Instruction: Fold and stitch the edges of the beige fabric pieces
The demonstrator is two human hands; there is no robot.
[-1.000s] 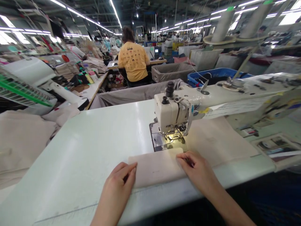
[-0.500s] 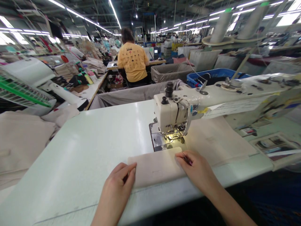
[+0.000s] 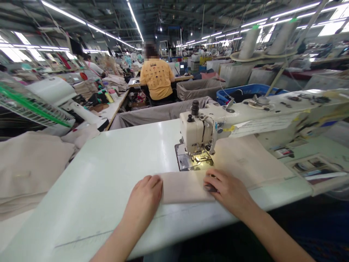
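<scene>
A folded beige fabric piece (image 3: 183,187) lies flat on the pale table, just in front of the sewing machine (image 3: 195,133). At its left end, my left hand (image 3: 148,191) has its fingers curled together over the edge. My right hand (image 3: 226,187) is closed at the right end, thumb and fingers against the cloth. Tucked in that hand is a small dark tool (image 3: 211,187), mostly hidden, its kind unclear. The machine's lit metal needle plate (image 3: 200,160) sits right behind the cloth. No fabric shows under the presser foot.
A larger beige panel (image 3: 245,156) lies under the machine arm. Stacked beige cloth (image 3: 32,163) and a fan (image 3: 40,102) are at left. Behind stand grey fabric bins (image 3: 158,111) and a blue basket (image 3: 251,89). A person in a yellow shirt (image 3: 156,78) sits farther back.
The fabric piece has shifted slightly away from me, nearer the needle plate. My left fingers have gone from a pinch at the edge to curling over it. The view has tilted slightly.
</scene>
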